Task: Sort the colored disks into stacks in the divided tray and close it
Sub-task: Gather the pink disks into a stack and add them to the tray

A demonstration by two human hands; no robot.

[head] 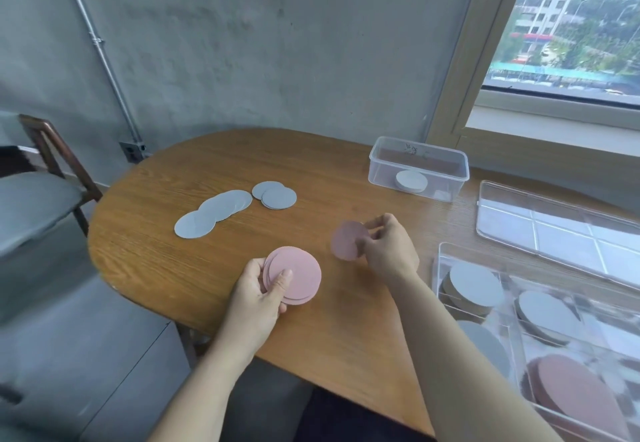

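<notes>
Left hand [258, 289] clamps fanned pink stack [294, 273]; right hand [388, 247], at 2 o'clock, pinches pink disk [348, 241]. Risk: fan slips, scatters on desk [156, 251].

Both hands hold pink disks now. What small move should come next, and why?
Probably the right hand should lay its single pink disk on the pink stack that the left hand grips. The two are apart but close, and the colours match. The grey disks lie loose on the table and can wait.
</notes>
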